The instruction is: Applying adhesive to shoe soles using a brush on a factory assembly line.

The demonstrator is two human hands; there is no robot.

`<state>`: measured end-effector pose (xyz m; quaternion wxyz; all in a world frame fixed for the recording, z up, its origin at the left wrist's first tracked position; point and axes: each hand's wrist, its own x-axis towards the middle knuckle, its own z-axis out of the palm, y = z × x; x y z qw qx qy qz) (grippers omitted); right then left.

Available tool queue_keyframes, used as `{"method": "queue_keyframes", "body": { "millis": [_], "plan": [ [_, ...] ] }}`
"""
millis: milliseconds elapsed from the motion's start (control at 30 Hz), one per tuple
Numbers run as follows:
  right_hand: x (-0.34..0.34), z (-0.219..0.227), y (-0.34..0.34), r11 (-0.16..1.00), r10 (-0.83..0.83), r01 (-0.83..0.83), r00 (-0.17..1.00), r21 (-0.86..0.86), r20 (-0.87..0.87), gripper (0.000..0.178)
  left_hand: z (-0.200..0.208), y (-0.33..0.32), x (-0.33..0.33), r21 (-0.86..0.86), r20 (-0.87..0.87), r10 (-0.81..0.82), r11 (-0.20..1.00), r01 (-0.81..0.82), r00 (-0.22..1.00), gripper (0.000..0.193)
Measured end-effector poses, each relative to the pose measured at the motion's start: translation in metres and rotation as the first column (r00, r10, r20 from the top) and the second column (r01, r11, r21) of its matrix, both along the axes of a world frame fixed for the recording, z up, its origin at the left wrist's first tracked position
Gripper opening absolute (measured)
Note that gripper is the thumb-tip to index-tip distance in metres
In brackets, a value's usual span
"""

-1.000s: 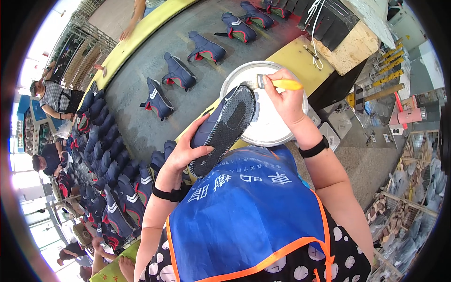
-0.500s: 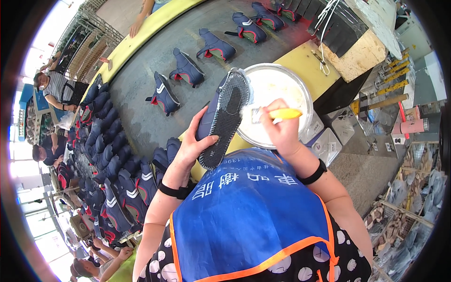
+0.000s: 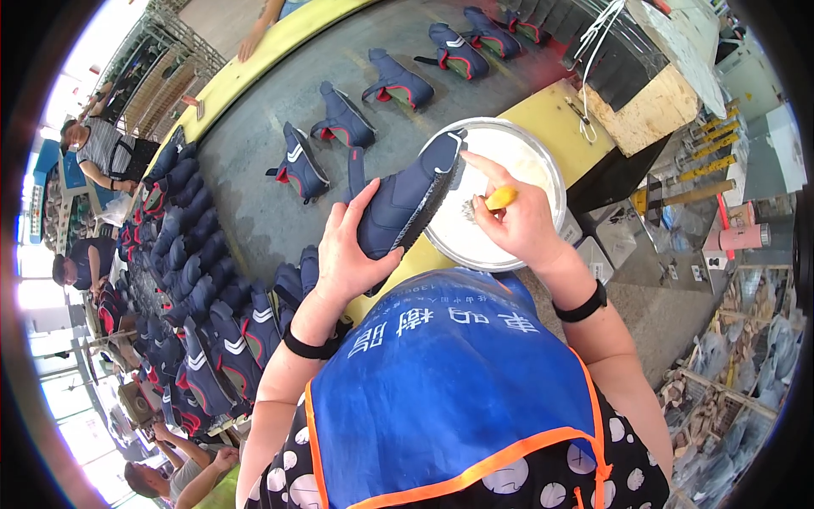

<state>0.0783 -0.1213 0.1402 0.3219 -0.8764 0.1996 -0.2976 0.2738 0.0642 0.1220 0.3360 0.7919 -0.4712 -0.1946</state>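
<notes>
My left hand point(image 3: 349, 254) is closed around a navy shoe upper point(image 3: 405, 204), thumb along its lower edge. The shoe is tilted with its toe up and to the right, its side facing me and its stitched sole edge turned to the right. In my right hand point(image 3: 526, 222) is a brush with a yellow handle point(image 3: 501, 198), its bristles pointing down and left over a round metal basin point(image 3: 555, 182) of white paste. My right index finger reaches out to the shoe's toe, at or very near its edge.
A grey conveyor belt point(image 3: 254, 161) carries several navy uppers with red trim, such as this one point(image 3: 343, 116). Many more uppers point(image 3: 199, 280) crowd the left side. A wooden-sided box point(image 3: 649, 102) stands right of the basin. Other people point(image 3: 102, 153) work at the left.
The shoe has rolled in my left hand, so its side shows instead of its black sole. My right index finger has stretched to the toe, and the brush has turned downward.
</notes>
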Motion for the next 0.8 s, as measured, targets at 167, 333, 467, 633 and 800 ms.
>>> {"method": "queue_keyframes", "body": {
  "millis": [167,333,467,633,800],
  "plan": [
    [0.005,0.005,-0.006,0.96,0.136,-0.193,0.954,-0.204,-0.266,0.066,0.005,0.005,-0.006,-0.022,0.217,-0.005,1.0,0.01,0.976,0.094],
    [-0.007,-0.006,-0.001,0.909,0.197,-0.32,0.894,-0.266,-0.402,0.068,-0.007,0.011,-0.001,-0.152,0.263,0.064,0.988,-0.024,0.963,0.091],
    [-0.012,-0.011,-0.014,0.984,0.179,-0.179,0.983,0.005,0.043,0.059,-0.004,0.017,0.01,-0.19,0.51,0.078,0.982,0.023,0.857,0.088],
    [-0.013,0.016,-0.036,0.941,0.22,-0.193,0.973,0.276,-0.071,0.063,0.0,0.019,0.015,-0.215,0.569,0.048,0.972,0.093,0.821,0.086],
    [-0.008,0.011,-0.043,0.895,0.343,-0.271,0.926,0.354,-0.157,0.067,0.004,0.02,0.013,-0.248,0.542,0.021,0.959,0.136,0.84,0.086]
  ]
}}
